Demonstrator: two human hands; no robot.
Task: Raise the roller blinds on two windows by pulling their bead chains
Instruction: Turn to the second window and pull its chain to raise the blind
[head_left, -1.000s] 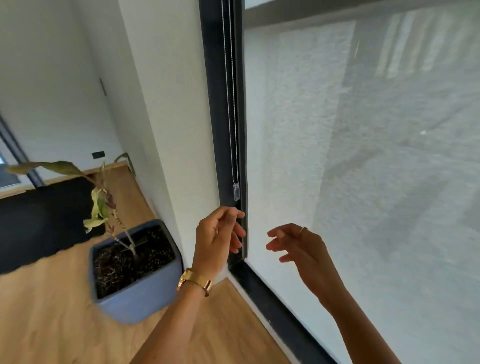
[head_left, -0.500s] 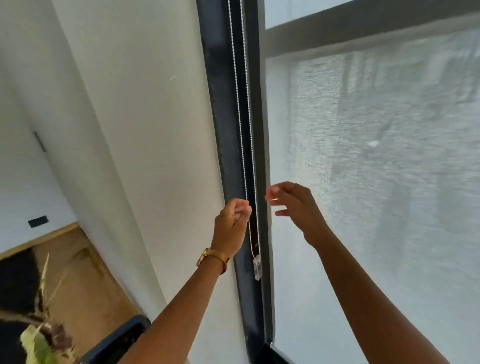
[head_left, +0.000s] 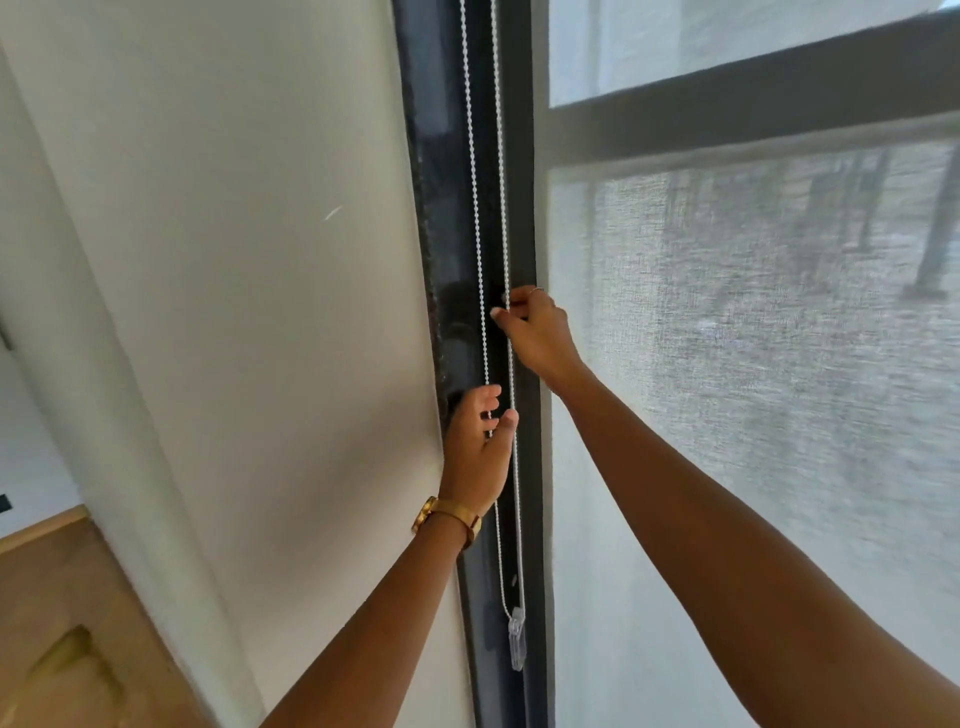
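Observation:
A white bead chain (head_left: 474, 171) hangs as two strands along the dark window frame (head_left: 441, 218), ending low down in a clear plastic weight (head_left: 517, 638). My right hand (head_left: 537, 332) pinches the right strand higher up, fingers closed on it. My left hand (head_left: 479, 449), with a gold watch on the wrist, sits lower with the left strand running between thumb and fingers, which are curled loosely around it. The translucent white roller blind (head_left: 753, 364) covers the glass to the right of the frame, and a horizontal bar shows through it near the top.
A white wall (head_left: 249, 312) stands to the left of the frame. Wooden floor (head_left: 57, 623) shows at the bottom left corner.
Both hands have risen and reached the chain: the right now pinches the right strand, the left is around the left strand. My view has tilted upward, and the potted plant has left the view.

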